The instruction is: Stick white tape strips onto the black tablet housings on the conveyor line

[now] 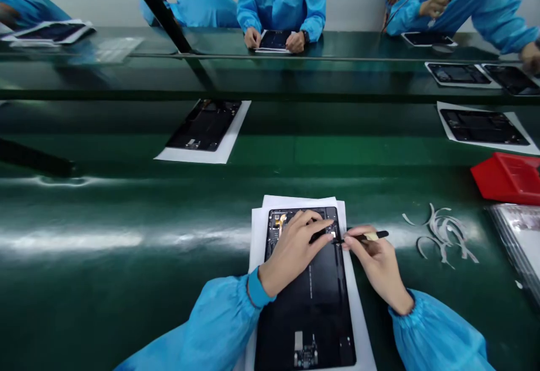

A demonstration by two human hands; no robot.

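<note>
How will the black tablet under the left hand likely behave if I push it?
The black tablet probably moves as one stiff piece, being flat with straight edges. It may slide along with the white sheets beneath, which overlap unevenly and show no fastening. Its exposed circuit board looks fragile, so pressure there seems risky.

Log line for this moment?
left hand: over opened tablet | right hand: holding slim tool at tablet's edge | under tablet: white paper | right: white strips, red tray
</note>
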